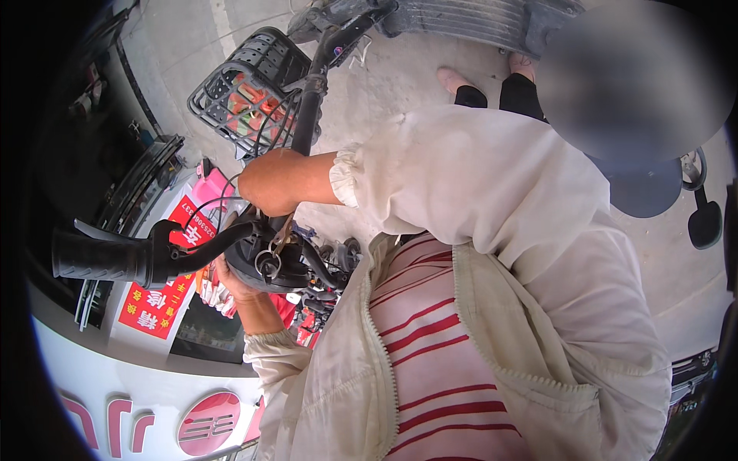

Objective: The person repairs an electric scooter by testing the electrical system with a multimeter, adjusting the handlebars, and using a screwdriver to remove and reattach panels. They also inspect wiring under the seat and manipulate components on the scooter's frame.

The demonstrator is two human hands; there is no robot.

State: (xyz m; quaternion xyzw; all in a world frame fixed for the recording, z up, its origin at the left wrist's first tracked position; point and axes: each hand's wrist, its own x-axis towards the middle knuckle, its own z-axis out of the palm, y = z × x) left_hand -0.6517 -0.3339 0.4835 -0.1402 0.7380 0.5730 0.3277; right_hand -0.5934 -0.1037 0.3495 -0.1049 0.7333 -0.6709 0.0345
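The handlebar (219, 247) of a bicycle or scooter is in front of me, with a ribbed black grip (100, 257) and a brake lever at its left end. My right hand (270, 181) bends down over the middle of the bar, by the cables; its fingers are hidden. From below, my left hand (240, 286) reaches to the rounded black housing (257, 269) under the bar. That hand touches the housing's side, and most of its fingers are out of sight. A ring with keys (268, 264) hangs by the housing, between my hands.
A black basket (250, 96) with red and green items sits beyond my right hand. Another person's feet (457, 81) stand at the upper right, near a dark mirror (703, 219). Red signs (157, 303) and a white storefront panel (165, 392) lie to the left.
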